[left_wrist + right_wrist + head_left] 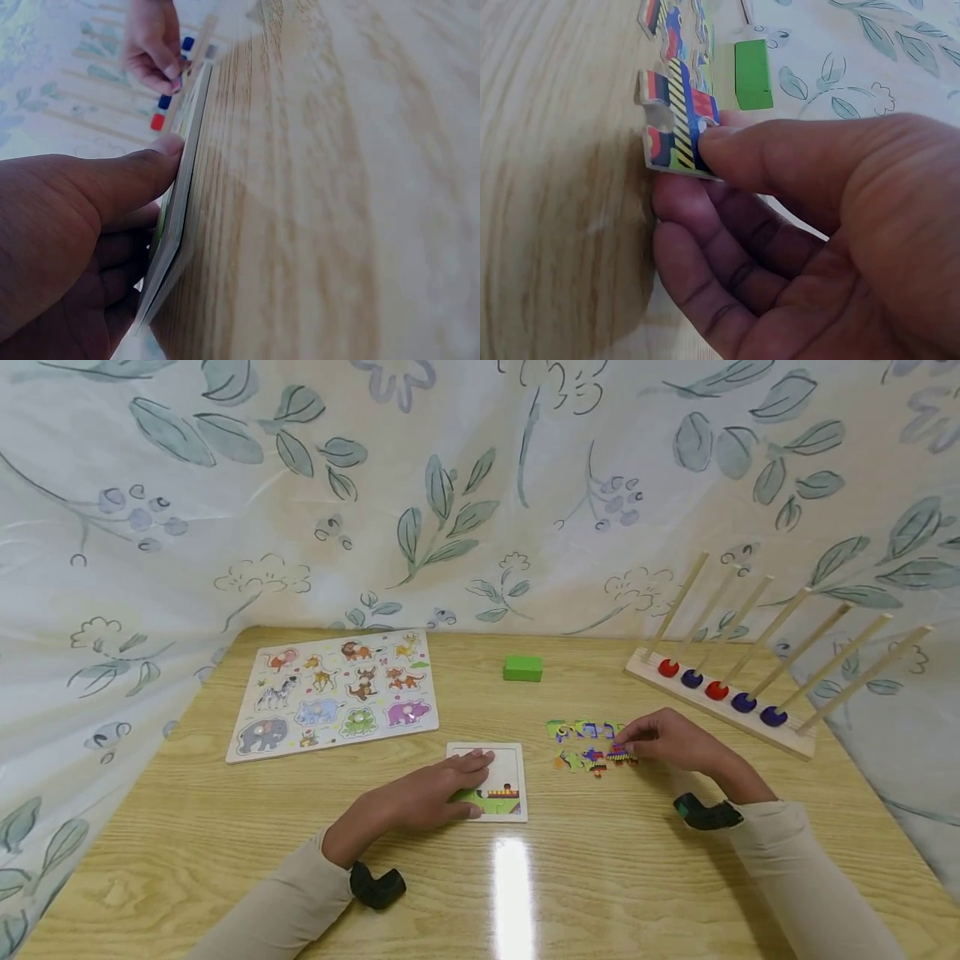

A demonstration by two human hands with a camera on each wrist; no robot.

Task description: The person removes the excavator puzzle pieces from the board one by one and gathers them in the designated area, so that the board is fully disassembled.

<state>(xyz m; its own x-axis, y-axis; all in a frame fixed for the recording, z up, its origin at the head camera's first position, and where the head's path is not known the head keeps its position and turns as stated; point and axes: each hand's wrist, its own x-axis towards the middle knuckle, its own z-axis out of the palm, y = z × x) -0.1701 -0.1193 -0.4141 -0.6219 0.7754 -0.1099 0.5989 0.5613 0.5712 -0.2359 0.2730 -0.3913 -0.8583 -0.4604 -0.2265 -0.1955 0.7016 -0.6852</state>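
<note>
My left hand (431, 792) rests with its fingers extended over a small square puzzle tray (507, 767). The tray lies flat, and a few joined pieces (495, 805) fill its near edge. Up close in the left wrist view, the thumb (166, 145) touches the tray's side. My right hand (666, 742) pinches a jigsaw piece (681, 124) between thumb and fingers, tilted near the table. It has yellow-black stripes, blue and red. Beside that hand, several loose jigsaw pieces (590, 730) lie in two rows.
An animal peg puzzle board (337, 697) lies at the back left. At the back middle sits a green block (522, 668). A wooden stand (720, 702) with upright rods and red and blue beads stands at the right. Behind the table hangs a leaf-patterned cloth (465, 468).
</note>
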